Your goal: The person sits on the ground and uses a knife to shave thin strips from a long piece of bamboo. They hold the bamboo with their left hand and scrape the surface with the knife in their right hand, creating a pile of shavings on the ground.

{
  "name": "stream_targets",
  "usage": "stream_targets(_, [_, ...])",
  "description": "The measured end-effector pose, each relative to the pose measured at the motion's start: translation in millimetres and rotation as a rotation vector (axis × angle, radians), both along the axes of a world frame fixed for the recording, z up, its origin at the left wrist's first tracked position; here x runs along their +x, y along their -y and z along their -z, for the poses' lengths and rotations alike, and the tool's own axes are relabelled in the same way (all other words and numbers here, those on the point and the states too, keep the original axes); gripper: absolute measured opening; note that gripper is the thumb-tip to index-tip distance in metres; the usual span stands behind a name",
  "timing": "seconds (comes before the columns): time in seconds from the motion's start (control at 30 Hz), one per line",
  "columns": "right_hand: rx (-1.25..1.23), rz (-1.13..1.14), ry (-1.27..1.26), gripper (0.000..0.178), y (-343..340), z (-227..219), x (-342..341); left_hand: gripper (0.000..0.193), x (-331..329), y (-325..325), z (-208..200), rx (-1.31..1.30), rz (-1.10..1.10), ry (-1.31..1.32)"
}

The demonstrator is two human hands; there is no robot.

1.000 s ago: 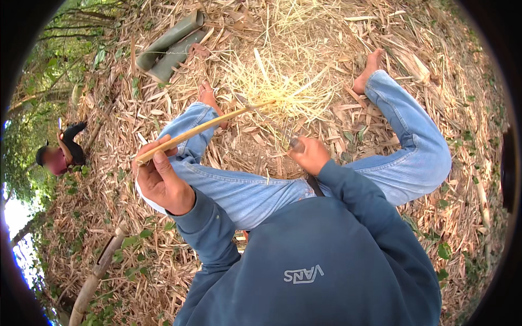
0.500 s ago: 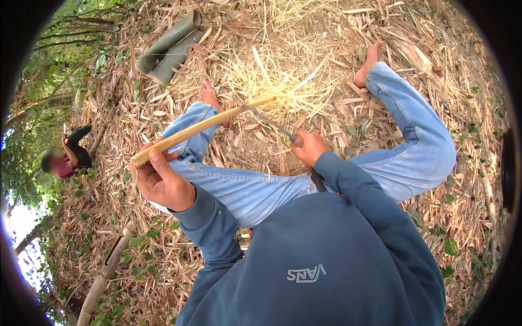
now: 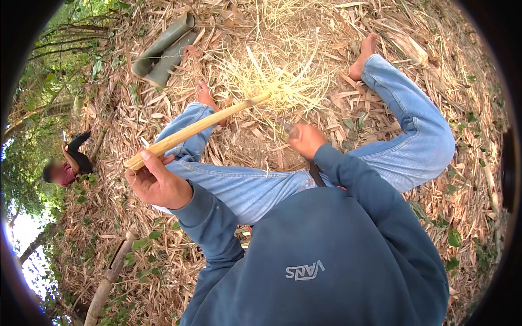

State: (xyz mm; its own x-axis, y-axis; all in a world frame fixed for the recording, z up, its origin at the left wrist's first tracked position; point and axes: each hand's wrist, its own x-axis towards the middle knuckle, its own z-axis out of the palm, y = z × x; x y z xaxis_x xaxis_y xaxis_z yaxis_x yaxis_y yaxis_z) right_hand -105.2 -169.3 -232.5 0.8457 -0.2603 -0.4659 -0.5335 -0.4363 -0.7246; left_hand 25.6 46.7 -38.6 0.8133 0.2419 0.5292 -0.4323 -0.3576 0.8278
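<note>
My left hand is closed round the near end of a long, pale yellow split stick, which looks like bamboo. The stick slants up to the right over my bent left leg, its far end above a heap of thin, curly shavings. My right hand makes a fist round the handle of a knife, below and right of the stick's far end. Motion smears the blade, so I cannot tell exactly where its edge meets the stick.
Two green rubber boots lie at the upper left. A split bamboo pole rests on leaf litter at the lower left. Another person sits at the far left near bushes. My jeans-clad legs spread to both sides.
The knife blade, seen fairly clearly against the stick before, is now blurred by motion. The stick and both hands sit slightly higher and further left in the picture, as does the surrounding scene.
</note>
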Motion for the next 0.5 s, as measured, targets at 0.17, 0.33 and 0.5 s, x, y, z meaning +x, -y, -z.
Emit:
stream_targets(0.17, [0.231,-0.179,0.169,0.015,-29.2,-74.4,1.8,0.016,1.8,3.9,-3.4,-0.025,0.018,0.008])
stream_targets(0.33, [0.023,-0.006,-0.067,0.022,6.0,30.7,3.3,0.02,3.8,-0.2,-1.7,0.011,0.014,0.003])
stream_targets(0.5, [0.002,-0.039,0.002,0.024,-2.8,21.2,1.2,0.02,4.8,3.4,-6.3,0.017,0.042,-0.016])
